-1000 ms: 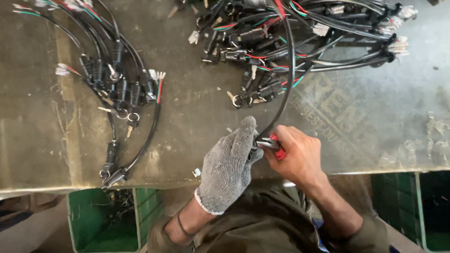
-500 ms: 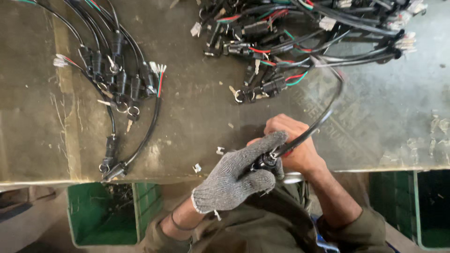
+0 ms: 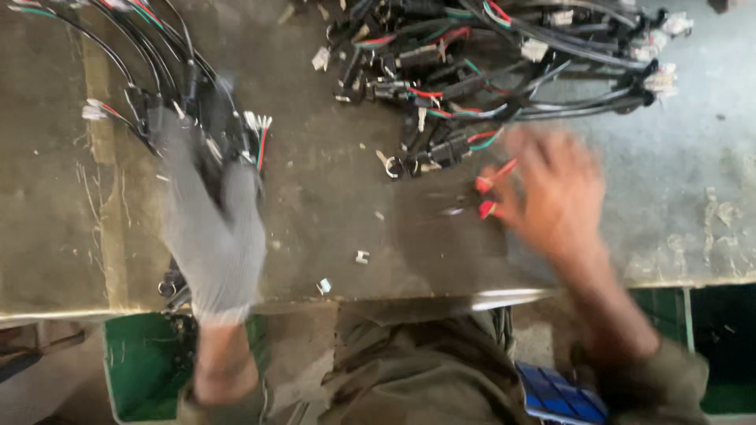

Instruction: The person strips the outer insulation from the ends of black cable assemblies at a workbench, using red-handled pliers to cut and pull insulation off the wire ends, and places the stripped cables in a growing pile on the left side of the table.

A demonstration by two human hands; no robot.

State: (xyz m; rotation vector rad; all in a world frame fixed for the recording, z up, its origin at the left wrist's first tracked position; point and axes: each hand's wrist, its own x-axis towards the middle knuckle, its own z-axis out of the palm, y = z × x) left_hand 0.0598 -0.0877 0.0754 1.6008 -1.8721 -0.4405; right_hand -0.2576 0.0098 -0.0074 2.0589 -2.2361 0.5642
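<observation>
Across the left half of the frame, our gloved left hand lies flat over the left bundle of black cables, fingers spread towards its connectors; we cannot tell whether it grips any wire. At centre right, our bare right hand is blurred, fingers spread, with the red-handled cutters at its fingertips; whether they are held or lying loose we cannot say. The two hands are well apart.

We judge the step to be a change-over between pieces: one hand on the left bundle, the other near the larger tangle of harnesses at upper centre. What comes next seems to call for a firm hold on a single cable and a steady grip on the cutters.

The workbench has bare room in the middle, dotted with small white clippings. Its near edge runs along the lower third of the frame, just below the left hand's wrist, with a green crate beneath at lower left.
</observation>
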